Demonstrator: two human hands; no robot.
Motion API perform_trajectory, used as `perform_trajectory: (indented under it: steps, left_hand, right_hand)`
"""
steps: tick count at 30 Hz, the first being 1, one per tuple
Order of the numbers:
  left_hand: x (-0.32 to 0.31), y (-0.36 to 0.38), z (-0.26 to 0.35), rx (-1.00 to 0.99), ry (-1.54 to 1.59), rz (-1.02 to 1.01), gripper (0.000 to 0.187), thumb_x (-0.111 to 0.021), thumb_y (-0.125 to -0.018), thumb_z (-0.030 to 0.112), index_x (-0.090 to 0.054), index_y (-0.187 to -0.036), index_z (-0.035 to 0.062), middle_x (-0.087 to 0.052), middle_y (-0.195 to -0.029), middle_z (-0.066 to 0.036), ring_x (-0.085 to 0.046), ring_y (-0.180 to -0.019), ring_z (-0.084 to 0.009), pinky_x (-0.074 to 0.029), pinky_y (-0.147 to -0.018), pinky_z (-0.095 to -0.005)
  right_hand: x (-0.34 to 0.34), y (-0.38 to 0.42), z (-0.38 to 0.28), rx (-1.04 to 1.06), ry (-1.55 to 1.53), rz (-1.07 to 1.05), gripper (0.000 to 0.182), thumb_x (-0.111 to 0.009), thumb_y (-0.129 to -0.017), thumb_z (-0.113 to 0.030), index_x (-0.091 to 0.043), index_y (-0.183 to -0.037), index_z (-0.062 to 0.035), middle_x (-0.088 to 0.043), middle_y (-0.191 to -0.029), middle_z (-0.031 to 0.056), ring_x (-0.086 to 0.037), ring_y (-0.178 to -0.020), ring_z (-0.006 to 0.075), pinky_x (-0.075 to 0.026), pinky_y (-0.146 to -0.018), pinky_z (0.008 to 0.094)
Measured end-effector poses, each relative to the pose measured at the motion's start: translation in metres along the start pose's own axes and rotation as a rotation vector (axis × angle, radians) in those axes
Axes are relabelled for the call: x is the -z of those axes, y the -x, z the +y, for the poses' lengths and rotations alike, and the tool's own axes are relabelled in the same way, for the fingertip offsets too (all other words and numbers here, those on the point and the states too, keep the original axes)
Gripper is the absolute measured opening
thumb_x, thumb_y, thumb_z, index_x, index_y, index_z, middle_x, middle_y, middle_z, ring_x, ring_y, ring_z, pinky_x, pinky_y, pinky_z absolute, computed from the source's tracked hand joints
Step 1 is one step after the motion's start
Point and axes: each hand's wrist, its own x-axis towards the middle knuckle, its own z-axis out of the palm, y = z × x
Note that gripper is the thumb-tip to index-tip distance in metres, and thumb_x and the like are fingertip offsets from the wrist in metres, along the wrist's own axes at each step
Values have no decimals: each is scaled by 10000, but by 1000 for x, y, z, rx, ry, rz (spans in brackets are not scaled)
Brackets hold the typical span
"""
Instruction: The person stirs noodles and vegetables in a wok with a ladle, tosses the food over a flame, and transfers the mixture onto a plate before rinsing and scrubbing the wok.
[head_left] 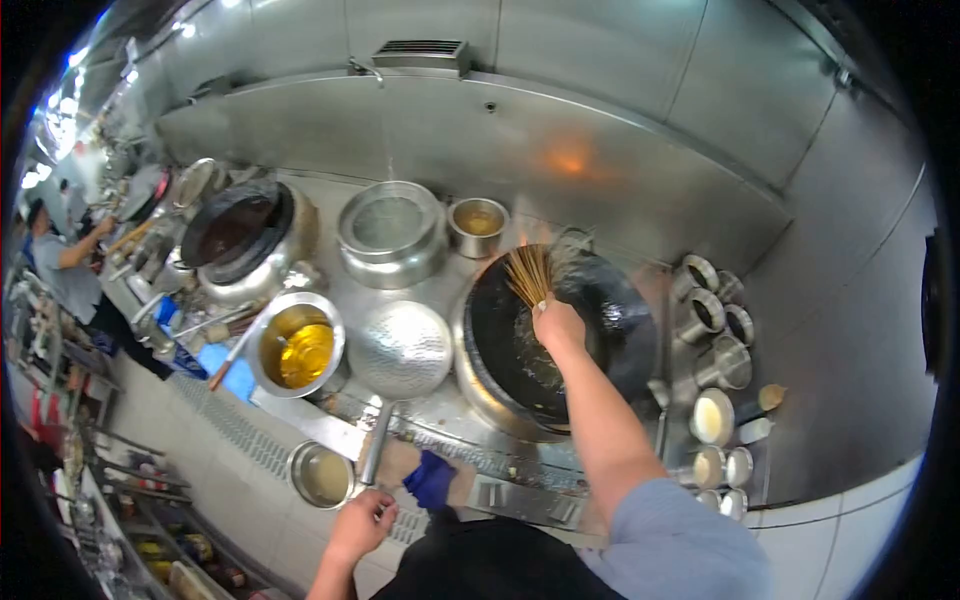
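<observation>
My right hand (559, 326) is closed round the base of a bamboo brush (530, 273), whose bristles fan out over the upper left part of a large black wok (625, 335). Some liquid shows in the bottom of the wok. At the lower left, my left hand (362, 524) has its fingers curled beside the handle end of a large metal ladle (401, 350). Whether those fingers touch the handle cannot be made out. The ladle's broad bowl lies on the steel counter, left of the wok.
A pot of yellow oil (305, 355), a water pot (390, 225) and a small pot (478, 226) stand left of the wok. Seasoning containers (712, 417) line the right side. A blue cloth (431, 480) lies at the front edge. Another person (75, 270) stands far left.
</observation>
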Motion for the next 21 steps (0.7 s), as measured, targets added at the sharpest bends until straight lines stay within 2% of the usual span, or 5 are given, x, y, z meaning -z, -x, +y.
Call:
perform_trajectory:
  steps: [5,8,14,18,21]
  left_hand:
    - [6,52,11,185,4,214,181,-653,-812,198,-657,-873,27,-644,-816,-132,-625,-671,-245,-497,-633,-349]
    - [-19,78,-20,400,174,230,169,-655,-821,170,-640,-911,27,-648,-855,-118,-629,-715,-210,-495,-616,-331]
    - [-27,64,27,126,-15,81,205,-624,-853,223,-640,-943,40,-644,-868,-129,-631,-726,-259,-505,-647,-359]
    - [-27,50,40,106,41,135,223,-620,-857,246,-647,-945,44,-642,-878,-134,-634,-756,-267,-507,-680,-372]
    - [-37,52,39,119,7,127,227,-620,-857,247,-637,-953,42,-642,-878,-129,-634,-796,-260,-504,-701,-360]
  right_hand:
    - [29,97,12,372,250,-148,293,-474,-846,-159,-665,-1014,-13,-663,-987,216,-650,-938,344,-503,-840,435]
    - [32,36,30,144,197,-181,257,-520,-814,-166,-701,-920,-19,-672,-965,200,-649,-923,353,-507,-820,425]
    - [15,28,11,226,52,-65,291,-549,-852,-276,-658,-1000,-50,-663,-970,203,-641,-914,354,-507,-800,453]
    - [64,121,34,469,281,-279,310,-541,-841,-253,-638,-1036,-33,-665,-967,201,-641,-921,354,-506,-819,445]
    - [70,120,65,382,569,-386,273,-533,-828,-201,-669,-960,-4,-671,-964,196,-652,-910,333,-512,-808,431]
